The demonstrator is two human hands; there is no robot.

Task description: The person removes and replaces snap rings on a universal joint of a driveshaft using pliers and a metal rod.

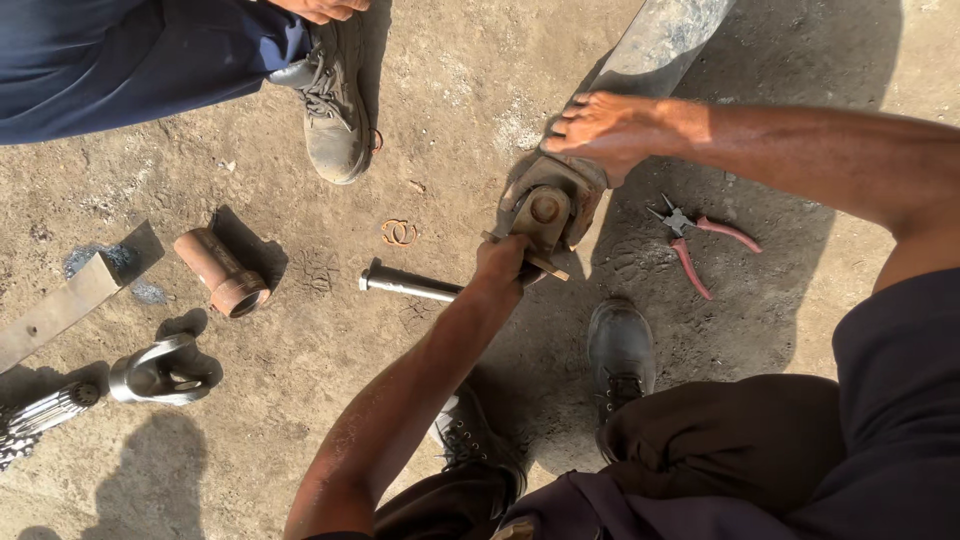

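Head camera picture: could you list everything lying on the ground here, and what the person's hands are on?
Drive shaft: one, grey, running from top centre down to the yoke.
Yoke joint: one, rusty grey, at the shaft's end, centre.
Hammer: one, steel handle, lying left of the yoke.
Pliers: one, pink handles, right of the yoke.
Snap rings: two, coppery, centre ground.
Sleeve: one, rusty brown, left.
Loose yoke: one, shiny grey, lower left.
Splined shaft: one, grey, far left.
Flat metal strip: one, grey, left edge.
Another person's boot: one, grey, top.
Own boots: two, black, bottom centre.
Left hand: grip on the yoke's lower edge.
Right hand: pressing atop the yoke.
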